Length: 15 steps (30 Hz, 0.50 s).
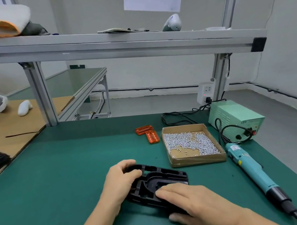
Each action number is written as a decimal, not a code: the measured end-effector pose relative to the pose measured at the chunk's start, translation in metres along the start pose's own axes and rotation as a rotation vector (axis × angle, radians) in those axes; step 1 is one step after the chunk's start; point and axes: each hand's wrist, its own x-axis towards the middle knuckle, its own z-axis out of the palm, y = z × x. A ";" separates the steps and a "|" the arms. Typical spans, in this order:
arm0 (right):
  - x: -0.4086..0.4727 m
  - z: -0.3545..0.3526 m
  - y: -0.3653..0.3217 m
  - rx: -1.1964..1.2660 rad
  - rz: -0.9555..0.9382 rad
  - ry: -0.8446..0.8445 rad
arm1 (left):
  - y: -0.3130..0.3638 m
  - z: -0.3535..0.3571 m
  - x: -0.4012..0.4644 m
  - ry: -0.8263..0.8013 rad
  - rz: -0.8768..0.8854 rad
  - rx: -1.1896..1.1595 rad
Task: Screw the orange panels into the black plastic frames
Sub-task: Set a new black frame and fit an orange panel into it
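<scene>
Black frame (162, 183) between both hands (123, 181)

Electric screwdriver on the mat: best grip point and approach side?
Probably the teal barrel of the electric screwdriver, mid-length, with the right hand coming from above. It lies flat on the green mat, bit toward the person, cord at the far end, and nothing crowds the barrel.

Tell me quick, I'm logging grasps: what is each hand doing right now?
Left hand: gripping the far end of the black plastic frame.
Right hand: fingers resting on the frame's near end, thumb against its edge.
</scene>
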 end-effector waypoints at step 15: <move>0.099 -0.011 0.073 -0.113 0.512 -0.003 | -0.017 0.003 0.001 0.200 0.147 0.248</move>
